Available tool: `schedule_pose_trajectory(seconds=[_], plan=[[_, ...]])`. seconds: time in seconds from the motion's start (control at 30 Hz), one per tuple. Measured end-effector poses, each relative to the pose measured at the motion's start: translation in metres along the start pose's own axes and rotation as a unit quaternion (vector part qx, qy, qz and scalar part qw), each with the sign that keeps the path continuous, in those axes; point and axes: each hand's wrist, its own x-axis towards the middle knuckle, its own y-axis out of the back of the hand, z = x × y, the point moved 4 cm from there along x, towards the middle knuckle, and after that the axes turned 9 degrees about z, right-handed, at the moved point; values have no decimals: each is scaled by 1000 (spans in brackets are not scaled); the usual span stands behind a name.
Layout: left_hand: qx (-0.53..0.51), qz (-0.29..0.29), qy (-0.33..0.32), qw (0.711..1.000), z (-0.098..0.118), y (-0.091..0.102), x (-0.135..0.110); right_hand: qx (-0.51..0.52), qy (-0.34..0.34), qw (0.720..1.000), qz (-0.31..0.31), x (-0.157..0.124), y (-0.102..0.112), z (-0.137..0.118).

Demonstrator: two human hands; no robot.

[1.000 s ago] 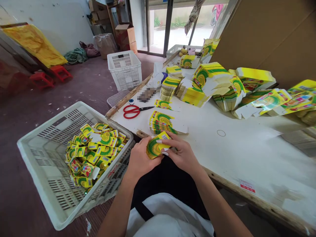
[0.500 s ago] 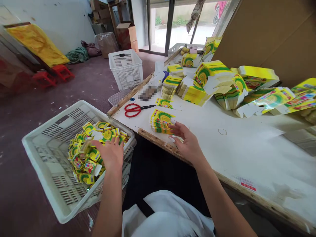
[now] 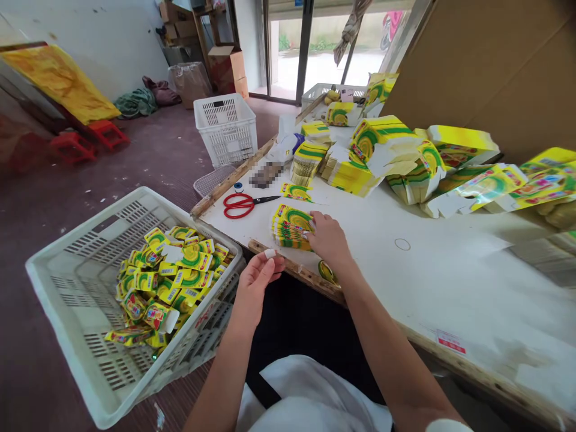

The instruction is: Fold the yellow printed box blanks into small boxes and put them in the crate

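Note:
My right hand [image 3: 330, 239] pinches the right end of a fanned stack of flat yellow-green cartons [image 3: 288, 225] on the white table; its fingertips are partly hidden. My left hand [image 3: 257, 282] hovers by the table's wooden edge, left of the right hand. Its fingers are loosely bent, a white wrap shows on one finger, and nothing is visible in it. Beside my right wrist a round yellow-green piece [image 3: 327, 273] lies at the edge. Many filled-out small yellow boxes [image 3: 171, 270] lie heaped in a white plastic crate [image 3: 81, 354] to the left.
Red-handled scissors [image 3: 239, 205] and a small blue-topped spool [image 3: 238, 188] lie beyond the stack. Bundles of flat yellow cartons [image 3: 348, 177] and larger yellow boxes [image 3: 387, 135] crowd the table's back. A wooden strip [image 3: 297, 270] edges the table [image 3: 360, 228]. Another white crate [image 3: 227, 129] stands on the floor.
My left hand has moved right, from above the heap in the crate to the table edge. My right hand has moved slightly up and left onto the carton stack.

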Motion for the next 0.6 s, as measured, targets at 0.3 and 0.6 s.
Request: schedule_pose_trajectory(seconds=[0.3,0.6], plan=[[1,25,20,999,-9,3,3,-31,-5,999,-22,-4,-4,2],[-51,-15,-28,998,-14,-9,2,181,-18,982,-40,-31,11,-18]])
